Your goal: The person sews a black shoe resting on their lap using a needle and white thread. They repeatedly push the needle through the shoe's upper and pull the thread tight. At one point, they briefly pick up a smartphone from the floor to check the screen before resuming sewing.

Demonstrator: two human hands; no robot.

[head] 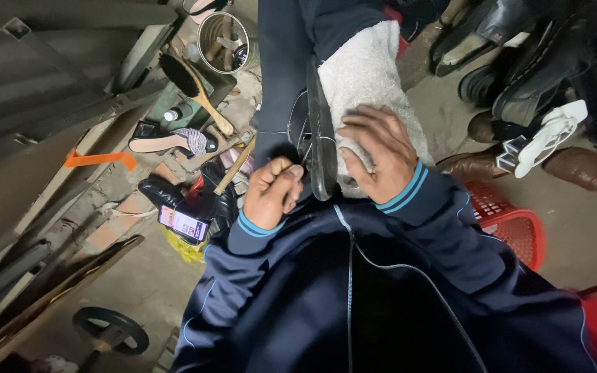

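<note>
A dark shoe sole (318,131) stands on edge over a white fluffy cloth (367,83) that lies on my lap. My right hand (376,153) presses flat against the cloth and the sole's right side, fingers spread. My left hand (272,192) is a closed fist at the sole's left edge, pinching a thin light thread (271,132) that runs off to the left. Whether a needle or awl is in the fist is hidden. Both sleeves are dark blue with light blue cuff stripes.
On the floor to the left lie a wooden-handled brush (195,90), a slipper (173,142), a small bottle (177,112), a metal tin of tools (226,40), a phone (183,222) and a black wheel (110,330). Red plastic baskets (513,224) and several shoes (519,76) sit to the right.
</note>
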